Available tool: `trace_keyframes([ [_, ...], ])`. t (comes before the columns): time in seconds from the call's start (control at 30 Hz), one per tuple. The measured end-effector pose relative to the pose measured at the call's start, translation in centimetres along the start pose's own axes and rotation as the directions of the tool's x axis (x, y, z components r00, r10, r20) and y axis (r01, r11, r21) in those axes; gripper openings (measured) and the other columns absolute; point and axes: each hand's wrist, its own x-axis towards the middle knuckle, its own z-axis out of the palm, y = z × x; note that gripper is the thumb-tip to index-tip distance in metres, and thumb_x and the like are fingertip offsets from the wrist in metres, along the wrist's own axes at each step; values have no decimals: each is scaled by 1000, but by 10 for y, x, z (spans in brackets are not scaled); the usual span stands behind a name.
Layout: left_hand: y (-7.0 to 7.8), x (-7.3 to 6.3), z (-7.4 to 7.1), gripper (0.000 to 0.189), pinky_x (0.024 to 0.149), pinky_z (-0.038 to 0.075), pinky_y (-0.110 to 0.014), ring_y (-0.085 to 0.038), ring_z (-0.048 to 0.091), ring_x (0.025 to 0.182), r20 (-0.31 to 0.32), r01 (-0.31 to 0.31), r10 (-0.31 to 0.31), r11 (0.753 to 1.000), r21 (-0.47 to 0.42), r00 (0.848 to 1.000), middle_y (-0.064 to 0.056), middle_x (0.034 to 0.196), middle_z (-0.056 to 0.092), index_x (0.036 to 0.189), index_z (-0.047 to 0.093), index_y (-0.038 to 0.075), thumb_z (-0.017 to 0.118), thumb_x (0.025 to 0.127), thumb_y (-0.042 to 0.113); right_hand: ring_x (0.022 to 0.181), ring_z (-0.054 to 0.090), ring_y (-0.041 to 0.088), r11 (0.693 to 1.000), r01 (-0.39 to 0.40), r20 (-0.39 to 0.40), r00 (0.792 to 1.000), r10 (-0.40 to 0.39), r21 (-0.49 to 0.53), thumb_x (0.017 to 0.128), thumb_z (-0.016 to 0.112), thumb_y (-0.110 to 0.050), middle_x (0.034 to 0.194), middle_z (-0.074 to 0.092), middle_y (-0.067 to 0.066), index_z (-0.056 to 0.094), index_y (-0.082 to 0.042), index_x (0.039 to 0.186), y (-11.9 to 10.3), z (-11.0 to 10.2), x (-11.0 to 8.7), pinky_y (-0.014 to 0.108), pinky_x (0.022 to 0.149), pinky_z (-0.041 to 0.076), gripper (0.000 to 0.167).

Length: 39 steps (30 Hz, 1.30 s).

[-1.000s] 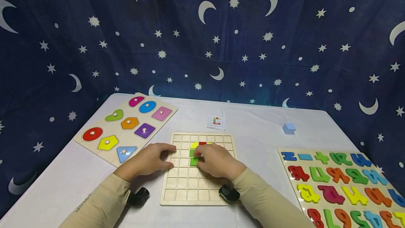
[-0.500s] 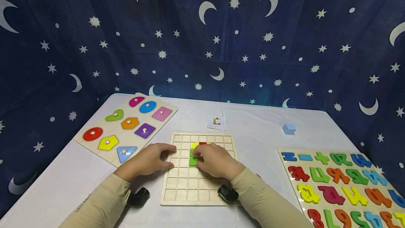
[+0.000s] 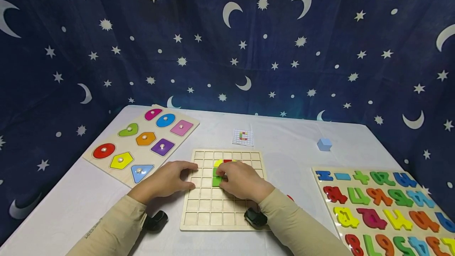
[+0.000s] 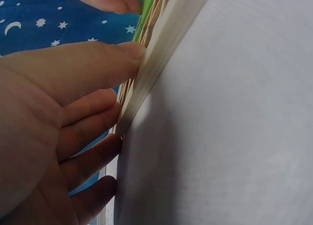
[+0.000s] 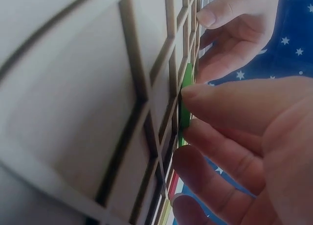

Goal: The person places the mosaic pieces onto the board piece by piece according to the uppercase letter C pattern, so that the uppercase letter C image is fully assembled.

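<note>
A wooden grid board (image 3: 199,218) lies in front of me. Along its left edge my left hand (image 3: 167,181) rests, thumb and fingertips touching the side, as the left wrist view shows. Over the board's middle, my right hand (image 3: 245,183) has its thumb and index finger at a green square tile (image 5: 186,107) set in the grid. Another green tile (image 3: 215,172) sits just beyond that one. Farther up are a yellow rounded piece (image 3: 217,163) and a red tile (image 3: 227,161), partly covered by the right fingers.
A small pattern card (image 3: 243,137) lies behind the board. A knobbed shape puzzle (image 3: 135,145) stands left, a letter-and-number puzzle (image 3: 355,204) right. Back right is a blue block (image 3: 324,144). A red piece (image 3: 290,198) peeks out beside the right sleeve.
My right hand and forearm have shifted very slightly left, and the red piece beside the right sleeve has come into view. The left hand stays put on the board's edge.
</note>
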Motion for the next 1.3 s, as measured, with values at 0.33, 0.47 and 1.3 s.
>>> trace_keyframes([
  [0.33, 0, -1, 0, 55, 110, 39, -50, -33, 50, 132, 1, 6, -6, 1000, 5, 1000, -8, 134, 62, 131, 66, 12, 85, 80, 18, 99, 64, 19, 999, -5, 4, 1000, 5, 50, 89, 70, -17, 106, 71, -1, 72, -10, 110, 3, -4, -5, 38, 87, 53, 23],
  [0.47, 0, -1, 0, 54, 110, 40, -50, -32, 50, 132, -1, 14, -14, 1000, 3, 1000, -8, 134, 62, 131, 67, 13, 86, 80, 18, 100, 65, 19, 997, -10, 7, 1000, 10, 74, 89, 67, -16, 108, 71, 1, 70, -9, 112, 5, -8, -11, 39, 89, 53, 24],
  [1.3, 1, -1, 1, 55, 109, 41, -49, -32, 52, 130, -12, 10, -10, 1000, 1, 1000, -9, 133, 62, 131, 67, 11, 86, 79, 16, 84, 58, 12, 981, -152, -39, 987, 158, 119, 88, 77, -18, 101, 67, -4, 69, -9, 114, 47, -36, -76, 33, 73, 51, 28],
])
